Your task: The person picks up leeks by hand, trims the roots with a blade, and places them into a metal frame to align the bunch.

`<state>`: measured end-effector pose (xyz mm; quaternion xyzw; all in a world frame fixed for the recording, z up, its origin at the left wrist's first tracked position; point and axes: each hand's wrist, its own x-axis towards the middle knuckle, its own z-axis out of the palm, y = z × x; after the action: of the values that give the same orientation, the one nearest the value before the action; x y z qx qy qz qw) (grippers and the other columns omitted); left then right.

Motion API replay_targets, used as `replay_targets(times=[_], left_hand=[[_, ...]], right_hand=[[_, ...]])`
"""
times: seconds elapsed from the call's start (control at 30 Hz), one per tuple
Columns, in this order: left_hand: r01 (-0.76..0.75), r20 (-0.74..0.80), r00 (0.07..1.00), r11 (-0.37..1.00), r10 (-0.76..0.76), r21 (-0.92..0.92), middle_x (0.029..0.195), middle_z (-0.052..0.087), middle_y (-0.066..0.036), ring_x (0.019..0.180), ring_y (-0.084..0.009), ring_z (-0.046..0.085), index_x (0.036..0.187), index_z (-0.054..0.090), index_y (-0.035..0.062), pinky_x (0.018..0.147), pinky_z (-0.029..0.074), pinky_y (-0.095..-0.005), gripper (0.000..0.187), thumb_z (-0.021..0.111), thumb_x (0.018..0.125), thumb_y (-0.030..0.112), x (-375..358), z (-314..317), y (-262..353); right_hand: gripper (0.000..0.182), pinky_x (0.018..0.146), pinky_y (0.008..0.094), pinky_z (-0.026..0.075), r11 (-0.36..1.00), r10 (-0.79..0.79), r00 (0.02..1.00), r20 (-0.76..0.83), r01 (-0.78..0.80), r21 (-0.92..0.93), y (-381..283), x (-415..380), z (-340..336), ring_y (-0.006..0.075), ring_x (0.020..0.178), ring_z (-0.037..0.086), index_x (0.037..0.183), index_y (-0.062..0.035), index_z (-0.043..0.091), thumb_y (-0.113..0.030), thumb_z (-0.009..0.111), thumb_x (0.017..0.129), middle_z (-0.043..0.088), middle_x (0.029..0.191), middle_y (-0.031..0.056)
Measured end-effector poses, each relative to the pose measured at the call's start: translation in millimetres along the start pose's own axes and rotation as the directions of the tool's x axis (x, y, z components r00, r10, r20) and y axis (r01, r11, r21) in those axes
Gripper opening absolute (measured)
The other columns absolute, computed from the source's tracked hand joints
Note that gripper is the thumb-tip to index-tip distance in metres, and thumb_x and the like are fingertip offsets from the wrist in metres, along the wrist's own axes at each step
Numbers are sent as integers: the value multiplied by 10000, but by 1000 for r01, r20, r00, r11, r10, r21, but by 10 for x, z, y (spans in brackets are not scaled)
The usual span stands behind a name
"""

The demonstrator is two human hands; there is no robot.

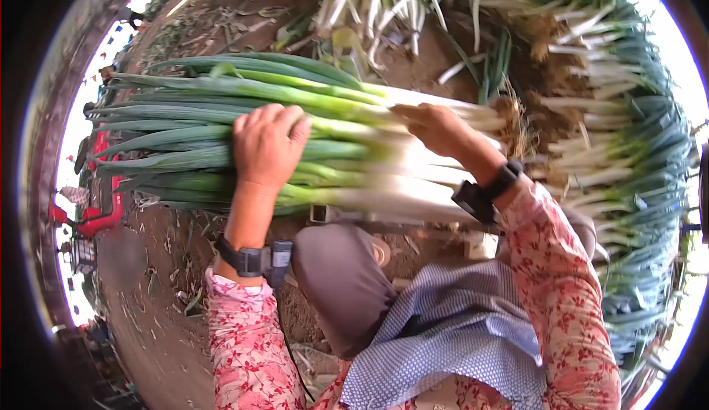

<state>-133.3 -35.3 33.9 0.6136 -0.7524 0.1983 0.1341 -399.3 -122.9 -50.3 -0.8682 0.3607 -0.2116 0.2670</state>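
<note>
A large bundle of green onions [347,107] lies across in front of me, its leaves to the left and its white stems and roots to the right. My left hand [267,146] presses down on the leafy part, with its fingers curled over the leaves. Over the pale stems, my right hand [436,129] is held with its fingers stretched to the left and nothing gripped in them. The stems below it are smeared by motion. What lies under the bundle is mostly hidden.
A long row of green onions [628,151] curves down the right side, roots inward. Another heap [380,4] lies at the top. A red metal frame [103,214] stands at the left. My knee [343,288] and a checked cloth [450,329] are close below the bundle.
</note>
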Motion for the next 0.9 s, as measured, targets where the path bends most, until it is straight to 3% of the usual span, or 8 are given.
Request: replay_targets(times=[0.13, 0.17, 0.2, 0.33, 0.5, 0.7, 0.8, 0.9], left_hand=[[-10, -62, 998, 1000, 11, 19, 818, 559, -69, 844, -272, 540, 837, 604, 143, 766, 379, -417, 220, 572, 829, 360, -20, 1, 8], [14, -27, 1000, 1000, -14, -2, 847, 573, -62, 861, -262, 545, 859, 611, 148, 770, 377, -414, 222, 573, 828, 364, -11, -27, -2], [36, 23, 999, 999, -35, -32, 876, 586, -54, 879, -252, 550, 881, 618, 153, 774, 376, -411, 226, 574, 827, 369, -25, -48, -1], [96, 12, 995, 995, -95, -29, 1059, 579, -95, 931, -263, 558, 1181, 532, 137, 789, 383, -409, 468, 609, 798, 394, -21, -75, -1], [217, 7, 976, 975, -217, -48, 1246, 489, -173, 869, -322, 628, 1313, 448, 87, 744, 489, -441, 610, 611, 814, 397, 179, -99, 46], [216, 349, 905, 970, -242, 114, 1199, 537, -127, 1084, -241, 494, 1020, 647, 62, 916, 364, -405, 386, 506, 855, 381, 344, -183, 62], [30, -163, 986, 962, 16, 271, 1054, 597, -81, 1077, -267, 481, 916, 649, 65, 940, 324, -493, 314, 490, 840, 325, 244, 190, -120], [10, 111, 993, 969, -38, 246, 905, 635, -102, 875, -287, 578, 851, 589, 40, 859, 362, -485, 243, 505, 823, 266, 269, 125, -121]], right_hand=[[415, 646, 424, 481, 975, -68, 983, -168, 29, -222, 191, 106, 67, 326, 726, 584, 1195, -226, 592, -75, 581, 809, 588, 827, 137], [401, 704, 392, 493, 994, 93, 995, -33, -91, 68, 410, 163, 250, 294, 780, 592, 1197, -235, 595, -99, 585, 819, 608, 855, 129], [392, 740, 393, 490, 990, -79, 989, -124, 93, 105, 552, 136, 458, 307, 837, 602, 1194, -230, 599, -134, 544, 818, 599, 957, 166], [422, 826, 369, 480, 964, 130, 989, -75, -109, 242, 113, -68, 171, 298, 937, 591, 1243, -235, 563, -159, 565, 828, 604, 1009, 138], [381, 825, 334, 468, 957, 42, 996, -85, -15, 289, 234, -184, 240, 255, 905, 591, 1213, -182, 594, -100, 561, 843, 599, 980, 136], [349, 792, 338, 473, 960, 56, 992, -114, -23, 277, 108, -183, 199, 262, 857, 590, 1166, -140, 617, -67, 521, 839, 595, 903, 130], [346, 767, 377, 476, 990, -59, 994, -94, 71, 122, 311, -157, 221, 291, 824, 589, 1189, -151, 599, -111, 518, 855, 612, 936, 141], [279, 744, 413, 489, 960, 9, 999, 31, 0, -280, 554, -248, 201, 332, 871, 616, 1114, -116, 631, -188, 535, 862, 641, 896, 173]])
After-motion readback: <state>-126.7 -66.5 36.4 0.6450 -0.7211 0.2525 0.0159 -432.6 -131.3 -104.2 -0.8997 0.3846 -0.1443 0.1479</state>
